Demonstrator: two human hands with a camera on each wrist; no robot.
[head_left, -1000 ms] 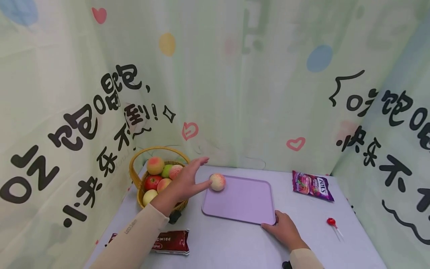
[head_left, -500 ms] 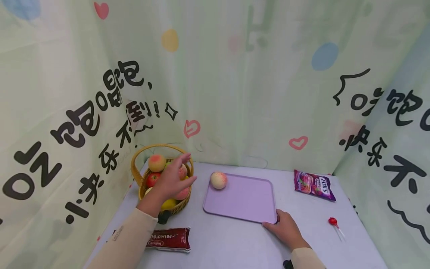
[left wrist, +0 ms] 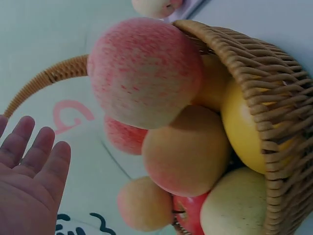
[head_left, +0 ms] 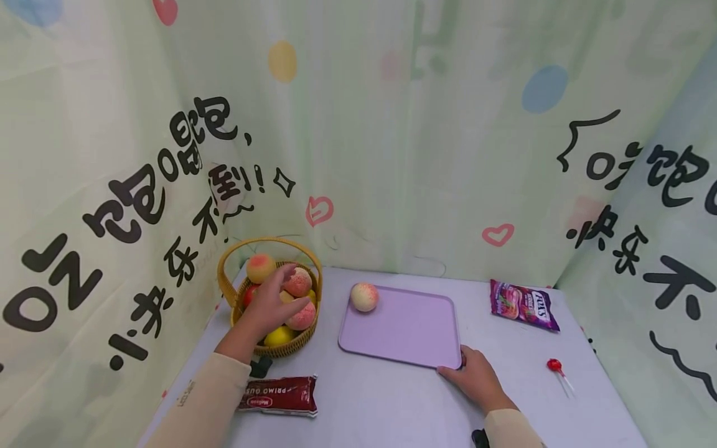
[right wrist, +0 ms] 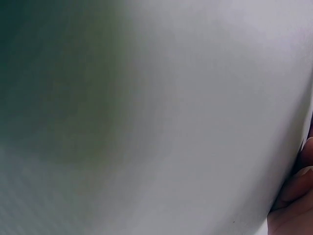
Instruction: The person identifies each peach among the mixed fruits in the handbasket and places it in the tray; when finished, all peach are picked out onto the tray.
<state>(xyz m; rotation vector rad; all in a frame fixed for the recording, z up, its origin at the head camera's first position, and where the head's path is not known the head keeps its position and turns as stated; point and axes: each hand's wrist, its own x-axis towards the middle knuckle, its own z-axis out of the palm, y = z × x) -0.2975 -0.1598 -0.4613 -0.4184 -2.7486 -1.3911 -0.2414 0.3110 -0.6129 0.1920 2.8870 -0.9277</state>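
Observation:
My left hand (head_left: 267, 309) hovers over the wicker basket (head_left: 310, 334), fingers extended and nothing in the grasp. Heaped in the basket are a red apple (left wrist: 191, 210), a speckled pink peach (left wrist: 144, 73), yellow fruit (left wrist: 244, 129) and several more. In the left wrist view the fingers lie left of the fruit, apart from it. My right hand (head_left: 476, 379) grips the near right corner of a lilac tray (head_left: 409, 326), thumb on the edge. A pale peach (head_left: 364, 297) rests at the tray's far left corner. The right wrist view is mostly blurred grey, with fingers (right wrist: 298, 186) at its edge.
A dark red wrapped snack packet (head_left: 280, 396) lies in front of the basket. At the back right is a purple snack bag (head_left: 524, 305), with a red lollipop (head_left: 554, 366) nearer. A printed curtain (head_left: 358, 155) encloses the white table (head_left: 386, 404) at the back and sides.
My left hand has moved leftward from beside the peach on the tray to over the basket. The right hand keeps its grip on the tray corner, and the peach stays put.

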